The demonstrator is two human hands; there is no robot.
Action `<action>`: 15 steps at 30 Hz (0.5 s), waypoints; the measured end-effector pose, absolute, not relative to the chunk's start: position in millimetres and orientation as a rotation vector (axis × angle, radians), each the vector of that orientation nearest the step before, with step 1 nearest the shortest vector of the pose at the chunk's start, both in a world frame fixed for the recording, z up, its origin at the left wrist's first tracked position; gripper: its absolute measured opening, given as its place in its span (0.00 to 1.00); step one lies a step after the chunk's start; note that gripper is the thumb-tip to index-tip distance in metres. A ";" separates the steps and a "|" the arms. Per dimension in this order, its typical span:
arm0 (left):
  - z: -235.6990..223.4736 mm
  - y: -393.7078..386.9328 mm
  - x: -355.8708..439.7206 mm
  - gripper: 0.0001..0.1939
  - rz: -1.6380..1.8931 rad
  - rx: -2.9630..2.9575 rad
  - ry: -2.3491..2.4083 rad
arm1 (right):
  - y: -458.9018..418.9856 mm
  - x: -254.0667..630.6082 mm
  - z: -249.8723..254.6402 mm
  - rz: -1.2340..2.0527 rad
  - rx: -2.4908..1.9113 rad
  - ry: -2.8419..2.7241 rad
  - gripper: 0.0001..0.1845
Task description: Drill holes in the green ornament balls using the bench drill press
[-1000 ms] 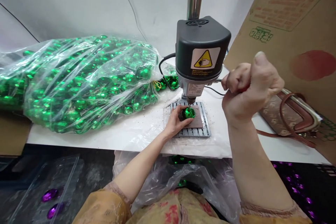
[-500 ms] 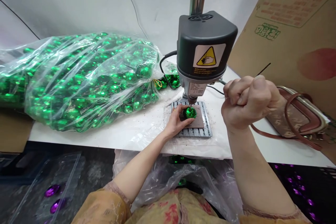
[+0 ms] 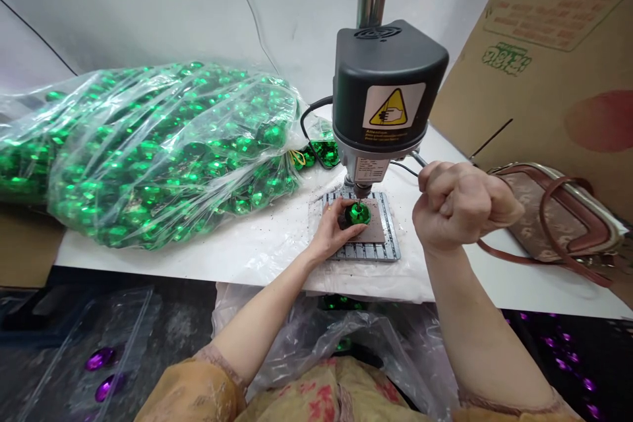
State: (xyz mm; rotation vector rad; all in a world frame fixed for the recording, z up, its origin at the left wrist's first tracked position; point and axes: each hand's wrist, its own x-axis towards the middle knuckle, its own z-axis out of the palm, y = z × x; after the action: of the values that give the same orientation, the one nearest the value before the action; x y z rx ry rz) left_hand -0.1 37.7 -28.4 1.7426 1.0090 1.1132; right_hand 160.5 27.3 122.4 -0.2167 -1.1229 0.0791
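Under a small bench drill press (image 3: 388, 92), my left hand (image 3: 330, 229) grips a shiny green faceted gem (image 3: 360, 213) between thumb and fingers. The gem rests on a brown square board (image 3: 378, 231) that lies on the slotted metal base (image 3: 393, 247). The drill's chuck and bit (image 3: 362, 192) are directly above the gem, the bit meeting its top. Off to the right, my right hand (image 3: 459, 204) is closed in a fist around the drill press lever (image 3: 419, 158); most of the lever is hidden by the fingers.
A big clear plastic bag (image 3: 168, 151) of green gems fills the table's left side. At the right stand a handbag (image 3: 539, 211) with brown straps and a large cardboard box (image 3: 554, 79). Purple gems (image 3: 101, 359) lie below at lower left. Dark shavings dot the white table (image 3: 267, 244).
My right hand has moved slightly down with the lever, and the chuck sits a little lower over the gem. My left hand and the gem stay in place.
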 end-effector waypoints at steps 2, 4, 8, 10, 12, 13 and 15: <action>-28.5 37.6 -0.1 0.27 1.119 1.734 1.004 | 28.0 160.9 121.9 0.068 -0.192 -1.132 0.24; -28.4 37.4 -0.1 0.27 1.122 1.723 0.999 | 28.5 161.6 120.6 0.065 -0.171 -1.149 0.24; -27.6 37.0 0.1 0.26 1.119 1.724 1.011 | 28.2 163.4 111.6 0.062 -0.170 -1.171 0.23; -27.8 37.0 0.2 0.26 1.119 1.733 1.015 | 27.3 163.4 106.0 0.058 -0.180 -1.176 0.23; -28.9 37.4 0.0 0.27 1.122 1.735 1.011 | 26.3 162.0 104.5 0.049 -0.204 -1.158 0.24; -29.8 37.7 -0.2 0.27 1.123 1.737 1.012 | 25.8 160.8 106.7 0.048 -0.222 -1.132 0.25; -32.0 38.3 -0.9 0.27 1.122 1.748 1.025 | 25.0 157.8 118.0 0.062 -0.270 -1.069 0.27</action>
State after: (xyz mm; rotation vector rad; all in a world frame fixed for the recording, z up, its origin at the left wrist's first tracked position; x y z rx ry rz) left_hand -0.9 38.3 -32.0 1.7480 1.0246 1.1222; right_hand 157.8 25.0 118.0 -0.2699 -1.0692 0.0616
